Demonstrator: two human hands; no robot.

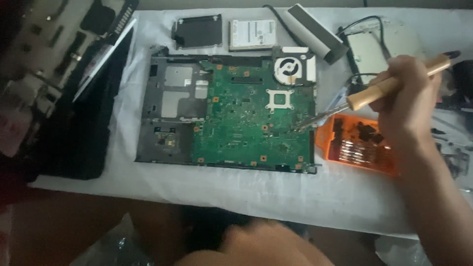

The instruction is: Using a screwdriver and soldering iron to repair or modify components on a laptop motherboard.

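Observation:
A laptop base (162,133) lies open on a white cloth, with its green circuit board (241,118) exposed. My right hand (406,93) is closed around the wooden handle of a soldering iron (389,86). The iron's metal tip (301,126) rests on the lower right part of the board. At the bottom edge there is a blurred skin-coloured shape (256,244), probably my left hand. It is below the table edge, and I cannot make out its fingers.
An orange case of screwdriver bits (359,145) sits just right of the board, under my wrist. A hard drive (252,34) and its black caddy (197,32) lie behind the base. A cooling fan (288,69), a silver drive (379,49) and a black laptop lid (74,123) are also in view.

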